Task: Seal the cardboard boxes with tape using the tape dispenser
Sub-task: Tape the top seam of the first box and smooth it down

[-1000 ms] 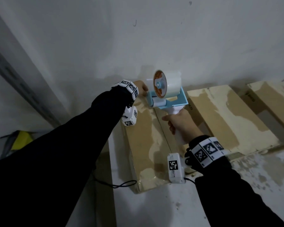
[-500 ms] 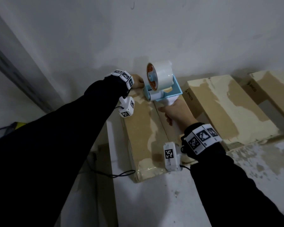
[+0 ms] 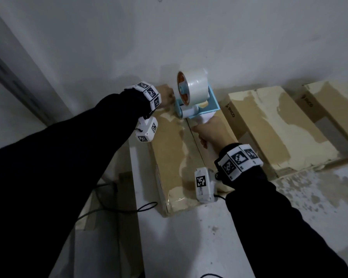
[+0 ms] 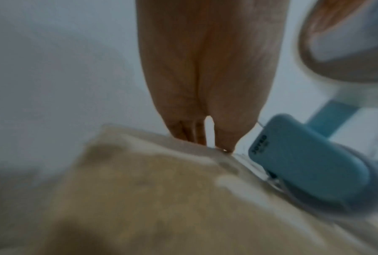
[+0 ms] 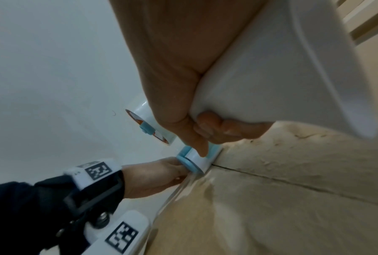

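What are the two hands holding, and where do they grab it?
The right hand grips the blue-and-white plastic tape dispenser by its white handle. The left hand reaches over the brown cardboard box's far edge; its grip is hidden.

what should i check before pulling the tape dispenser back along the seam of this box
1. Right hand grips the tape dispenser handle: ok.
2. Dispenser roller sits at the far end of the seam: ok.
3. Left hand presses at the far edge of the cardboard box beside the roller: ok.
4. Tape end stuck down on the far edge: cannot tell, blurred.
5. Flaps meet closed along the seam: ok.
6. Seam path toward the near end free of things: not ok, the right wrist hangs over it.
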